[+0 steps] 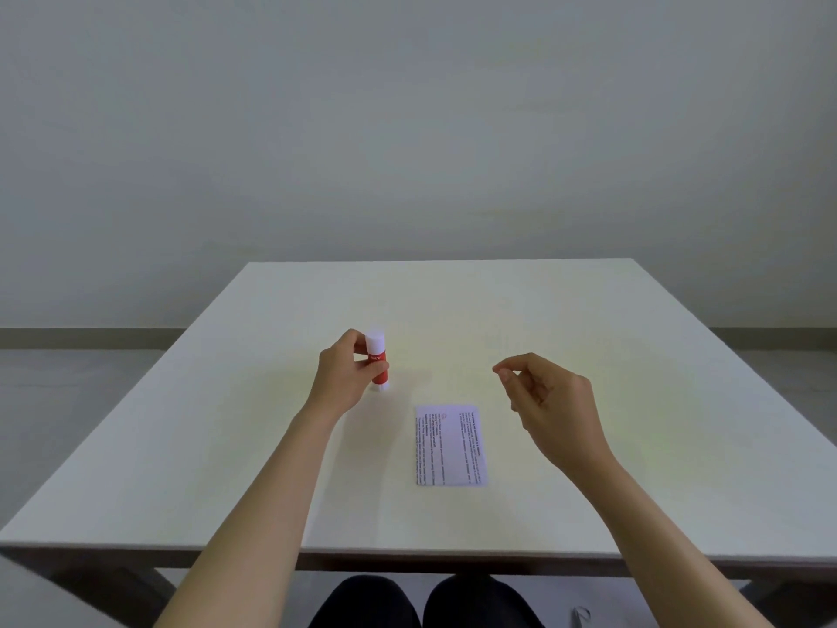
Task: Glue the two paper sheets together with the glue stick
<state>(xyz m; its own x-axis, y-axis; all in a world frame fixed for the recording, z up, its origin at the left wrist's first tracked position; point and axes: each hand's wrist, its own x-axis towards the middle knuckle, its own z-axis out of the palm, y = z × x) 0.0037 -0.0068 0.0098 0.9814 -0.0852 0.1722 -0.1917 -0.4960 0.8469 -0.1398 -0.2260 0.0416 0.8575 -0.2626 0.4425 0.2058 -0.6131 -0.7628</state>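
Observation:
A glue stick (377, 355) with a red body and white cap stands upright on the white table (453, 301), left of centre. My left hand (342, 378) is wrapped around its red body, thumb and fingers on it. A white paper (450, 445) with printed text lies flat near the table's front, between my arms; I can make out only one sheet outline. My right hand (550, 403) hovers above the table to the right of the paper, fingers curled loosely with thumb and forefinger nearly touching, holding nothing.
The table's front edge (407, 552) runs just above my knees (425, 602). A plain wall (407, 129) rises behind the table's far edge.

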